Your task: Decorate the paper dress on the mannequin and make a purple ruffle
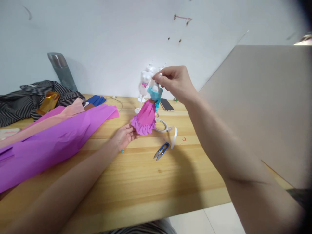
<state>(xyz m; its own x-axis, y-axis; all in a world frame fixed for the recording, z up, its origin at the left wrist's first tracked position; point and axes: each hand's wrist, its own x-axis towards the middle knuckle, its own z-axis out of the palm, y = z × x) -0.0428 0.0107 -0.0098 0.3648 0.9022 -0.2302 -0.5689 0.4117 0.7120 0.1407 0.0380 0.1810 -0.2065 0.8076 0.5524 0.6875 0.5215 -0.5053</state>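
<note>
In the right hand's (176, 83) pinch the form (155, 86) is white; its bodice (155, 93), just below the pinch, is teal, with a blue frill down one side; the skirt (145, 118), whose hem the left hand (124, 136) touches, is magenta-pink; behind the pinch a second form (145, 81) is white with a pink band; right of the hem, tape (162, 126) white, snips (161, 151) blue-handled with grey blades; left of that hand, paper (53, 139) purple, a salmon sheet (60, 117) and blue sheets (96, 100) beyond; farther left, cloth (21, 100) striped black and grey, foil (48, 101) gold; table (146, 185) pale wood, grained.
</note>
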